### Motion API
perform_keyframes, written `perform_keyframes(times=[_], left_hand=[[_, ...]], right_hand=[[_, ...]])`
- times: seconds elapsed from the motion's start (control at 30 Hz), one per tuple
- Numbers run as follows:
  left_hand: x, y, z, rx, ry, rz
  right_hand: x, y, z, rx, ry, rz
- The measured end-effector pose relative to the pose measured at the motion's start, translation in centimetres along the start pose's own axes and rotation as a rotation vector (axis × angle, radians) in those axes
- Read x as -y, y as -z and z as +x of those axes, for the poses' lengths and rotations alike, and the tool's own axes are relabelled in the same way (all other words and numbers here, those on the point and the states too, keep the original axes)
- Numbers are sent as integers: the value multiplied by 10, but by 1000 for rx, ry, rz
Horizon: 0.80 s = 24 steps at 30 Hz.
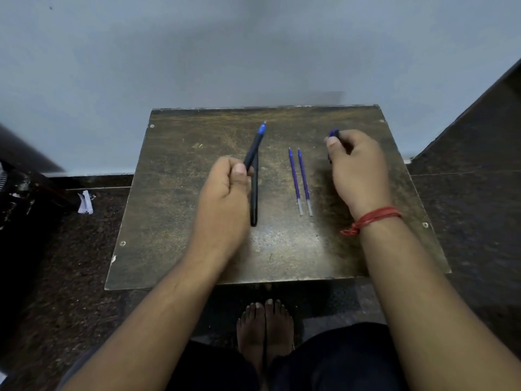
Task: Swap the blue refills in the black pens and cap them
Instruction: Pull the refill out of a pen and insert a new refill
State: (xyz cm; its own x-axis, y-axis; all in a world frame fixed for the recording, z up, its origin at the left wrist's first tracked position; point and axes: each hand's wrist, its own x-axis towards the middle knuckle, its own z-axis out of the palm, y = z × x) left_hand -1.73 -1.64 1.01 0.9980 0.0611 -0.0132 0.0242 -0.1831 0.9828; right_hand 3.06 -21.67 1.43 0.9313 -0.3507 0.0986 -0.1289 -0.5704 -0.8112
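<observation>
My left hand (225, 193) is shut on a black pen (255, 146) that points up and away, its blue tip bare. A second black pen barrel (254, 198) lies flat on the table just right of that hand. Two blue refills (299, 182) rest side by side in the middle of the table, tips away from me. My right hand (356, 167), with a red thread at the wrist, is closed around a small blue pen cap (334, 134), of which only the top end shows.
The work surface is a small worn brown table (180, 221) against a pale wall. Dark floor surrounds it, with a crumpled paper scrap (85, 202) at the left. My bare feet (265, 325) are under the table's near edge.
</observation>
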Motion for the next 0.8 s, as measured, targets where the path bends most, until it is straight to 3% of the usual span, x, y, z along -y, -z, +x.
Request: perform_keyframes(times=[0.2, 0.5, 0.63, 0.7, 0.8], left_hand=[[5, 7, 6, -71, 21, -38], [4, 7, 7, -76, 37, -14], [4, 6, 6, -41, 51, 17], [3, 6, 6, -17, 48, 44], [1, 3, 5, -7, 28, 110]], right_hand=[[5, -6, -6, 61, -31, -366], [7, -5, -9, 12, 5, -439], [18, -3, -11, -147, 148, -242], [29, -10, -20, -77, 158, -36], [40, -29, -35, 158, 70, 204]])
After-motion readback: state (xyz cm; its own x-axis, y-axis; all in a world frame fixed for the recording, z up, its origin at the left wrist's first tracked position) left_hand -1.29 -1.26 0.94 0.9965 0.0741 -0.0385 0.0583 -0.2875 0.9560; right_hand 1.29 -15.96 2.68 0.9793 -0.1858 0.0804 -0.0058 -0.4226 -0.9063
